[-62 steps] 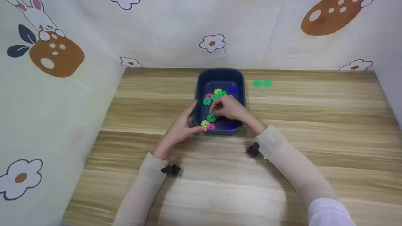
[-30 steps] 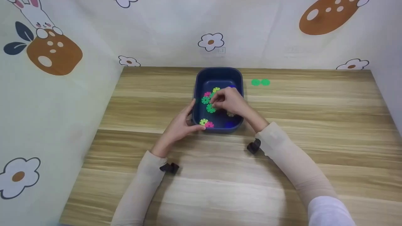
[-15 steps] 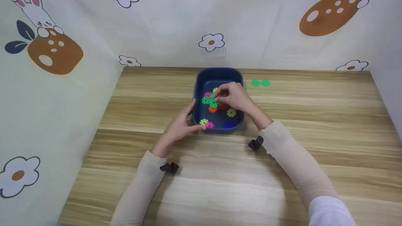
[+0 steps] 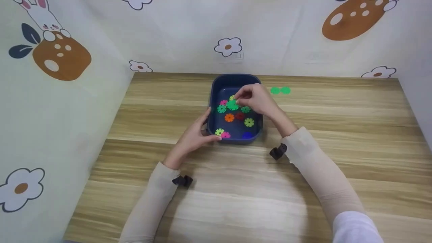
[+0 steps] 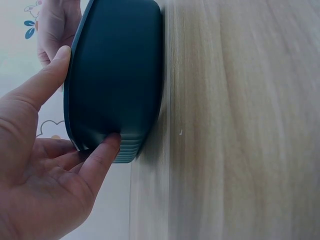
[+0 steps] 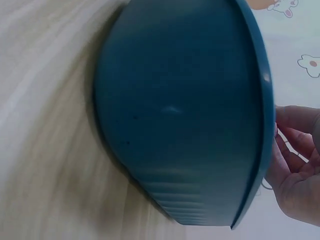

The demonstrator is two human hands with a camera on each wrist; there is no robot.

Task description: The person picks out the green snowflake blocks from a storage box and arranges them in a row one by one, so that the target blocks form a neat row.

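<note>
Green notched disc (image 4: 231, 105) within blue bin (image 4: 236, 141): we judge it light, stiff, best held by edge, where right hand (image 4: 257, 98) pinches, fingers together. Left hand (image 4: 194, 137) clamps fingers on bin's near-left corner.

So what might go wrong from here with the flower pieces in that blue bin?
The green piece pinched in the right hand could slip, since only fingertips seem to hold it. The blue bin might slide or turn, as the left hand grips just its near left corner. The two green discs beside it could get nudged.
</note>
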